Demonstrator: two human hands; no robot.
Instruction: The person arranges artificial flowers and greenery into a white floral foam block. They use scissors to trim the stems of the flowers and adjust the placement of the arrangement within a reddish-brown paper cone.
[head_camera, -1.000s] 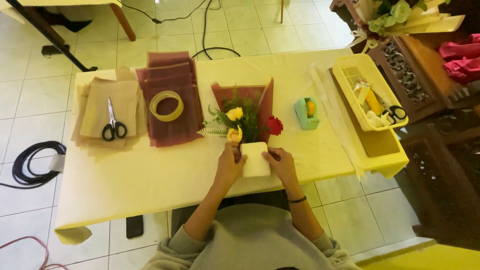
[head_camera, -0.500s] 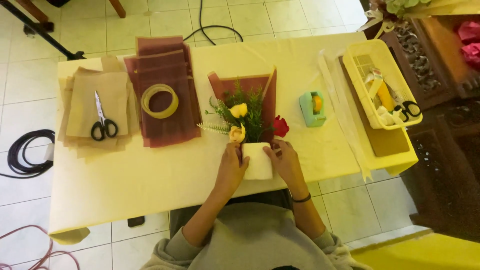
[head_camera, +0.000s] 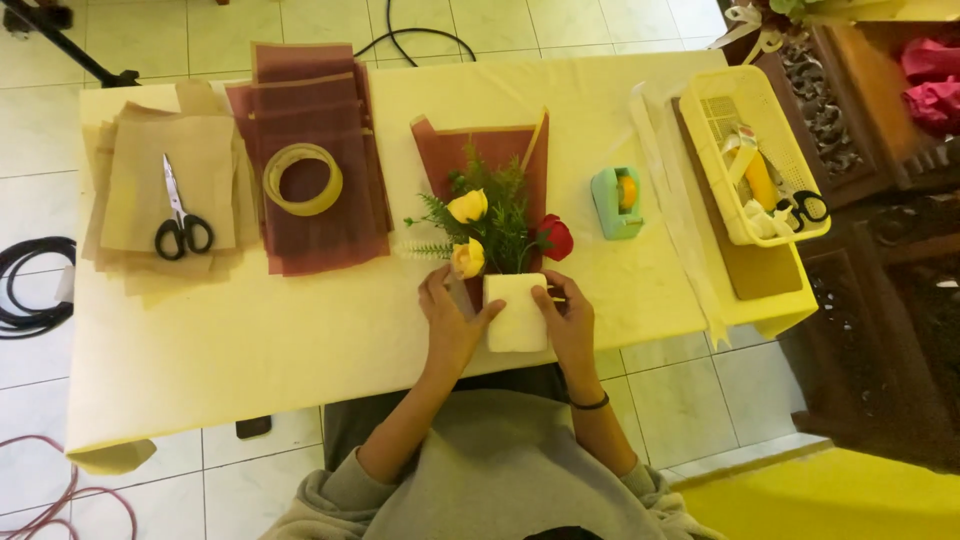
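**Inspector:** Head view, report the hands first.

**Assistant:** The left hand (head_camera: 452, 322) lies against the left edge of a white block (head_camera: 518, 312) at the near edge of the worktop (head_camera: 300, 330). The right hand (head_camera: 570, 318) lies against its right edge. The block sits between the two palms, so the grip is closed on it from both sides, fingers pointing away from the person.

**Inspector:** What stands at the block?

**Assistant:** A bunch of flowers (head_camera: 490, 225) rises from behind its far edge: two yellow blooms, one red bloom on the right, green fern sprigs. The stems meet the block just beyond the fingertips. The bunch lies on a dark red sheet (head_camera: 520, 150) spread on the worktop.

**Inspector:** Surroundings, left to right.

**Assistant:** A stack of tan paper (head_camera: 140, 180) with black-handled scissors (head_camera: 180, 220) on top. Beside it a pile of dark red sheets (head_camera: 310, 225) carrying a roll of clear tape (head_camera: 302, 178). Right of the flowers, well apart from the hands, a green tape dispenser (head_camera: 617, 202). At the far right end, a yellow basket (head_camera: 715, 150) holding small items and a second pair of scissors (head_camera: 803, 208).

**Inspector:** Floor?

**Assistant:** Pale tiles, with black cable (head_camera: 30, 290) coiled at the left.
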